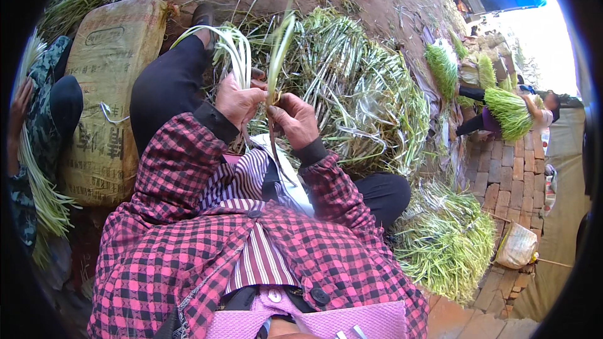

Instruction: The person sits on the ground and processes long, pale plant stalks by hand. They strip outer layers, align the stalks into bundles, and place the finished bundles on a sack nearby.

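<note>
My left hand (238, 100) is closed around several pale garlic-chive-like stalks (241, 59), whose tops droop over to the left. Between the thumb and fingers of my right hand (296, 120) is a single stalk (279, 59) with a brownish, withered outer leaf; its dark lower end hangs toward my lap. My two hands almost touch, and the left fingertips also reach this stalk. Just beyond them lies a large heap of green and whitish stalks (330, 70), with a clear plastic scrap (370, 108) on it.
A stuffed printed sack (108, 103) lies at left, beside a person in camouflage clothing (47, 103) with long stalks. Another green heap (447, 240) sits by my right knee. Far right, a person carries a green bundle (509, 113) above brick paving (506, 165), near a pale bag (517, 246).
</note>
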Action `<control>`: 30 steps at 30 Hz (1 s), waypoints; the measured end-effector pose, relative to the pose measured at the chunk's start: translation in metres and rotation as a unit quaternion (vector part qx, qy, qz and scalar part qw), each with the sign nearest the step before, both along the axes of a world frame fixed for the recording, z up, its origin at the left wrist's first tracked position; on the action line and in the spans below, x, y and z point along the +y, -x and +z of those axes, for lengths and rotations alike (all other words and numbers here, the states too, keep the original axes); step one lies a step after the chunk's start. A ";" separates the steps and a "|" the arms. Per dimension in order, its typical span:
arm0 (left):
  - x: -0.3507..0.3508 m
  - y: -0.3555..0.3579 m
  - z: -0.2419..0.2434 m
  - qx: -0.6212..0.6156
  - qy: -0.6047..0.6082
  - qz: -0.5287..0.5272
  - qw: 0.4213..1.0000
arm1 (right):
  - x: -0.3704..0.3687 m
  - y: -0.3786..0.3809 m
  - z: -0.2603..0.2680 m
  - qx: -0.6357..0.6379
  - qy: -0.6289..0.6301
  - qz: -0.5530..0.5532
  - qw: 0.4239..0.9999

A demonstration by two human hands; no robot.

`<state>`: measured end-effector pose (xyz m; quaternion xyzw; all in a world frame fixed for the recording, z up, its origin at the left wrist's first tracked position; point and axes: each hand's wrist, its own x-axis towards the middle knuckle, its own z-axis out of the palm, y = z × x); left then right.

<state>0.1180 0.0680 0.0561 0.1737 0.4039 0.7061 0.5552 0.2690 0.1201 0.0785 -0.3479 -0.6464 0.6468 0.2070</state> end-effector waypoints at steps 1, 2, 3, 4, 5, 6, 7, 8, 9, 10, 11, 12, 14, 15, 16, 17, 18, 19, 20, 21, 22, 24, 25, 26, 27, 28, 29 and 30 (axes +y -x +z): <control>0.000 -0.001 0.001 0.002 0.001 0.006 1.000 | 0.002 0.002 -0.004 0.011 -0.019 0.000 1.000; 0.001 0.000 0.001 0.010 0.004 -0.004 1.000 | 0.001 0.001 -0.005 0.014 -0.008 -0.039 0.999; 0.001 -0.001 0.003 0.024 0.013 -0.006 1.000 | 0.001 -0.001 -0.008 0.002 -0.006 -0.044 0.999; 0.002 -0.004 -0.001 0.042 0.003 0.008 0.999 | 0.001 -0.002 -0.009 0.009 0.005 -0.050 0.999; 0.004 -0.006 -0.008 0.060 -0.007 0.022 0.998 | -0.001 -0.001 -0.008 0.016 0.015 -0.056 0.998; 0.006 -0.007 -0.013 0.047 -0.021 0.031 0.998 | -0.001 0.000 -0.007 0.018 0.007 -0.062 0.998; 0.008 -0.008 -0.017 0.034 -0.034 0.041 0.998 | -0.003 0.002 -0.007 0.019 0.000 -0.069 0.997; 0.008 -0.008 -0.020 0.021 -0.048 0.050 0.997 | -0.003 0.003 -0.007 0.021 -0.007 -0.075 0.997; 0.008 -0.007 -0.017 0.023 -0.030 0.047 0.998 | -0.004 0.003 -0.008 0.020 -0.022 -0.079 0.996; 0.007 -0.006 -0.013 0.024 -0.012 0.045 0.999 | -0.005 0.003 -0.009 0.020 -0.036 -0.083 0.996; 0.006 -0.005 -0.011 0.025 0.006 0.042 0.999 | -0.005 0.003 -0.010 0.019 -0.051 -0.087 0.995; 0.006 -0.003 -0.012 0.022 0.025 0.034 0.999 | -0.006 0.004 -0.012 0.025 -0.061 -0.093 0.993; 0.005 0.003 -0.013 -0.015 0.022 -0.001 1.000 | -0.007 0.003 -0.013 0.016 -0.076 -0.097 0.992; 0.003 0.006 -0.013 -0.035 0.020 -0.018 0.999 | -0.008 0.003 -0.014 0.011 -0.084 -0.098 0.992; 0.005 -0.001 -0.006 -0.071 0.008 0.044 0.996 | -0.009 0.000 -0.018 0.012 -0.089 -0.094 0.992; 0.004 0.001 -0.009 -0.057 0.012 0.021 0.998 | -0.011 -0.004 -0.019 0.008 -0.095 -0.072 0.993; 0.004 0.005 -0.014 -0.045 0.017 -0.003 0.999 | -0.015 -0.010 -0.017 0.003 -0.102 -0.051 0.993; 0.004 0.007 -0.016 -0.033 0.020 -0.027 0.999 | -0.017 -0.018 -0.015 -0.002 -0.110 -0.030 0.993; 0.003 0.007 -0.014 -0.041 0.021 -0.016 0.999 | -0.021 -0.030 -0.010 -0.017 -0.077 0.013 0.997; 0.002 0.009 -0.007 -0.049 0.023 -0.006 0.999 | -0.023 -0.041 -0.006 -0.026 -0.096 0.068 0.993; 0.001 0.010 -0.003 -0.056 0.026 0.007 0.998 | -0.025 -0.056 -0.004 -0.062 -0.135 0.124 0.981; 0.001 0.019 -0.005 -0.071 0.003 0.018 0.997 | -0.028 -0.094 -0.004 -0.176 -0.178 0.227 0.941; -0.001 0.023 -0.001 -0.076 0.001 0.013 0.997 | -0.027 -0.113 -0.004 -0.253 -0.180 0.272 0.911; -0.001 0.024 -0.002 -0.080 -0.018 0.012 0.997 | -0.019 -0.134 -0.009 -0.340 -0.155 0.284 0.883; -0.003 0.021 0.004 -0.072 -0.007 0.038 0.997 | -0.006 -0.137 -0.002 -0.485 -0.169 0.298 0.804; -0.004 0.019 0.003 -0.071 -0.011 0.034 0.997 | 0.002 -0.134 0.001 -0.473 -0.230 0.260 0.810; -0.005 0.017 0.002 -0.070 -0.016 0.031 0.997 | 0.011 -0.128 0.006 -0.458 -0.290 0.223 0.810; -0.005 0.016 0.001 -0.068 -0.015 0.024 0.997 | 0.015 -0.104 0.013 -0.344 -0.287 0.147 0.882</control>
